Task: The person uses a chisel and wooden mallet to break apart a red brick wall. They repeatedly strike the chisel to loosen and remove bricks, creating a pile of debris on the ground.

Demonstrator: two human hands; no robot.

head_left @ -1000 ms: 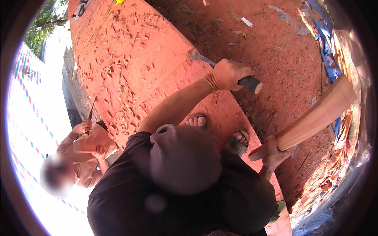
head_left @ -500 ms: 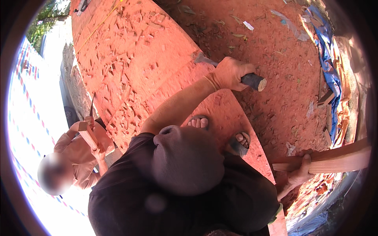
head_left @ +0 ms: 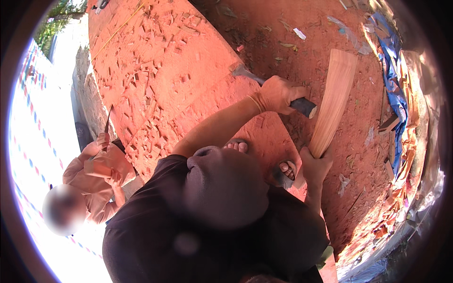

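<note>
At 2 o'clock, the left hand (head_left: 279, 95) wraps its fingers round a dark-handled tool (head_left: 303, 107), blade (head_left: 245, 72) toward 10 o'clock at the edge of the red slab (head_left: 207, 63); at 3 o'clock, the right hand (head_left: 316, 166) curls its fingers round a wooden bar (head_left: 335, 96). Best keep both grips firm, left hand clear of the bar.

The wood piece (head_left: 335, 96) is smooth and matt, with visible grain. The tool blade (head_left: 248, 74) is dull metal; the tool handle (head_left: 300, 105) is matt, with a bare-wood end. The blue sheet (head_left: 390, 56) is creased plastic.
</note>
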